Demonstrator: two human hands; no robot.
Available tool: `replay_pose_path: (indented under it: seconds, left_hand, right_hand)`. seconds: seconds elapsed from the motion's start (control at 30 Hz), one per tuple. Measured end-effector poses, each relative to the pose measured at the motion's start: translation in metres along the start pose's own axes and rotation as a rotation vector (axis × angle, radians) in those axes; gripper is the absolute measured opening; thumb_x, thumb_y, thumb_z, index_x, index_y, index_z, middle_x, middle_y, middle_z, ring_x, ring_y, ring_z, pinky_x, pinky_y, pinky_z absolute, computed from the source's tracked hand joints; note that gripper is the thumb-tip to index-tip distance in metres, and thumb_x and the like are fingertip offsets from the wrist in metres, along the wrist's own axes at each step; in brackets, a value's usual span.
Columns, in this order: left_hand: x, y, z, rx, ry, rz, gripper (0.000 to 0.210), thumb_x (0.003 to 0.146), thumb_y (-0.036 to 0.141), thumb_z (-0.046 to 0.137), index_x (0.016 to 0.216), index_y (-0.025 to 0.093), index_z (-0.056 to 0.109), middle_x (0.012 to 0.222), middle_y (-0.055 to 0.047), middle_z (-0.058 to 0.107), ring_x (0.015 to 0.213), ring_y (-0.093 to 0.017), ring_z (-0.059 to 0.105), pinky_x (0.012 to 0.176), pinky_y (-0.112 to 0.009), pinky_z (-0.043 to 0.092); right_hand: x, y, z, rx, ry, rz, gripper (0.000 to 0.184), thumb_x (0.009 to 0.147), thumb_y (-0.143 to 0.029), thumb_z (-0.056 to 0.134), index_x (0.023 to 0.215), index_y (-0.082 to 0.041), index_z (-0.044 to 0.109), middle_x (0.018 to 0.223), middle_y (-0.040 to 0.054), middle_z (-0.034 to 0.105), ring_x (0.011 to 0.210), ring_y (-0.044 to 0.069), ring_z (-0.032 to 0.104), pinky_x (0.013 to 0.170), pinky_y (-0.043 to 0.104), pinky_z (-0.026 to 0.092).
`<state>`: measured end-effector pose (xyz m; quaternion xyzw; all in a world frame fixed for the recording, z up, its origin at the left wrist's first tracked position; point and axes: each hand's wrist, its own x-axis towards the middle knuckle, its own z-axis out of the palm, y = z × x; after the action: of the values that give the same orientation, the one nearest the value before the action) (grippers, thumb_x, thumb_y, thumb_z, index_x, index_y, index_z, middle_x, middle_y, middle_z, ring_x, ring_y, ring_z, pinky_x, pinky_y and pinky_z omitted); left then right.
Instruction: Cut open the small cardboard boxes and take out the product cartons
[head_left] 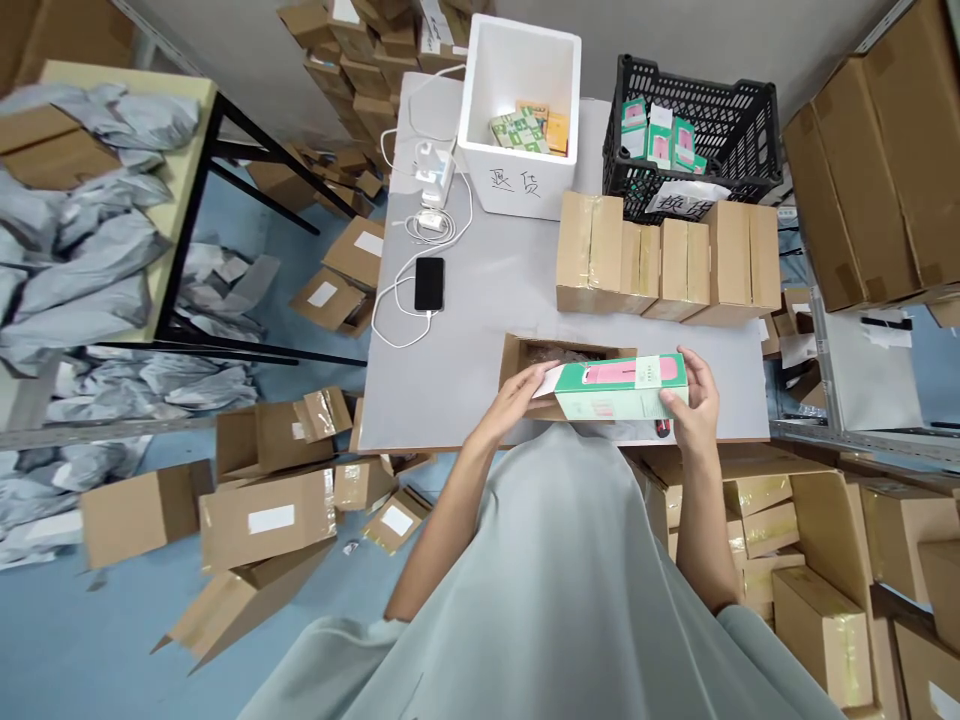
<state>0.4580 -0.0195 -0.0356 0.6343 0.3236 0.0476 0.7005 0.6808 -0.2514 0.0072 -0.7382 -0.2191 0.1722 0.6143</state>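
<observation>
1. The green box [621,388] lies between the fingers of both hands, above the open carton [511,362].
2. The right hand [699,405] pinches its right end, thumb nearest the body, fingers behind.
3. The left hand's [511,398] fingers lie extended along the white flap [548,383]; its thumb is hidden, so I cannot tell whether they pinch.
4. A firm, light right grip should steady the box without denting it; the left fingers should guide the flap without creasing it.
5. The table's [442,400] front edge is just bodyward of both hands' fingers, with a red object [662,428] beside the right ones.
6. Cartons [590,250] limit reach beyond the right fingers; more room lies left of the left fingers, short of the phone [429,284].
</observation>
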Motion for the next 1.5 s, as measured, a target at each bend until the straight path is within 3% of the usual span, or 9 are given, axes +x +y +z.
replay_pose_path:
  seconds: [0.17, 0.33, 0.47, 0.6, 0.7, 0.83, 1.23, 1.5]
  left_hand:
    - [-0.021, 0.022, 0.0, -0.304, -0.003, 0.075, 0.08, 0.105, 0.082, 0.056, 0.161, 0.025, 0.065, 0.171, -0.013, 0.061, 0.16, -0.038, 0.055, 0.127, -0.052, 0.052]
    - [-0.033, 0.041, -0.008, -0.51, -0.038, 0.205, 0.072, 0.105, 0.076, 0.065, 0.16, 0.03, 0.066, 0.171, -0.015, 0.061, 0.153, -0.038, 0.063, 0.123, -0.053, 0.054]
    - [-0.038, 0.053, -0.008, -0.384, 0.077, 0.319, 0.049, 0.105, 0.056, 0.077, 0.146, 0.029, 0.078, 0.163, -0.013, 0.069, 0.15, -0.035, 0.066, 0.122, -0.048, 0.054]
    - [-0.036, 0.06, -0.002, -0.306, 0.144, 0.42, 0.033, 0.103, 0.053, 0.081, 0.126, 0.03, 0.088, 0.151, -0.011, 0.077, 0.148, -0.034, 0.069, 0.126, -0.052, 0.053]
    - [-0.033, 0.06, 0.004, -0.245, 0.11, 0.449, 0.028, 0.103, 0.05, 0.082, 0.12, 0.029, 0.09, 0.151, -0.012, 0.077, 0.147, -0.034, 0.07, 0.123, -0.052, 0.057]
    - [-0.028, 0.057, 0.008, -0.209, 0.152, 0.451, 0.03, 0.103, 0.048, 0.082, 0.126, 0.029, 0.089, 0.151, -0.012, 0.077, 0.147, -0.033, 0.07, 0.121, -0.051, 0.06]
    - [-0.022, 0.054, -0.01, -0.171, 0.177, 0.449, 0.026, 0.1, 0.05, 0.085, 0.109, 0.026, 0.089, 0.133, -0.014, 0.081, 0.129, -0.028, 0.077, 0.107, -0.044, 0.064]
    - [-0.023, 0.064, -0.006, -0.209, 0.175, 0.493, 0.03, 0.095, 0.051, 0.089, 0.098, 0.023, 0.08, 0.134, -0.015, 0.082, 0.13, -0.031, 0.076, 0.105, -0.046, 0.062]
  right_hand:
    - [0.004, 0.013, 0.012, 0.176, 0.021, 0.162, 0.078, 0.084, -0.062, 0.08, 0.152, -0.026, 0.066, 0.136, 0.0129, 0.078, 0.127, 0.036, 0.076, 0.111, 0.055, 0.062]
    - [-0.006, 0.014, 0.032, 0.538, 0.154, 0.375, 0.065, 0.082, -0.054, 0.083, 0.14, -0.025, 0.074, 0.114, 0.0035, 0.082, 0.112, 0.026, 0.078, 0.106, 0.042, 0.062]
    - [-0.019, 0.018, 0.048, 0.667, 0.198, 0.545, 0.05, 0.084, -0.051, 0.082, 0.125, -0.023, 0.08, 0.111, 0.0037, 0.086, 0.108, 0.025, 0.08, 0.097, 0.038, 0.064]
    - [-0.033, 0.023, 0.063, 0.768, 0.177, 0.701, 0.032, 0.093, -0.047, 0.077, 0.118, -0.027, 0.08, 0.122, 0.0024, 0.087, 0.116, 0.025, 0.081, 0.092, 0.038, 0.069]
    - [-0.045, 0.024, 0.073, 0.827, 0.077, 0.824, 0.035, 0.1, -0.051, 0.072, 0.126, -0.029, 0.078, 0.132, 0.0039, 0.086, 0.123, 0.027, 0.081, 0.094, 0.042, 0.071]
    - [-0.06, 0.026, 0.08, 0.832, -0.046, 0.945, 0.045, 0.105, -0.06, 0.068, 0.136, -0.028, 0.076, 0.135, 0.0076, 0.085, 0.123, 0.027, 0.081, 0.092, 0.04, 0.072]
    - [-0.077, 0.028, 0.075, 0.736, -0.273, 1.01, 0.057, 0.113, -0.064, 0.055, 0.145, -0.021, 0.072, 0.127, 0.0141, 0.087, 0.107, 0.032, 0.086, 0.087, 0.047, 0.074]
    - [-0.08, 0.028, 0.077, 0.658, -0.319, 0.949, 0.064, 0.113, -0.072, 0.048, 0.152, -0.024, 0.069, 0.133, 0.0137, 0.085, 0.116, 0.033, 0.085, 0.088, 0.048, 0.074]
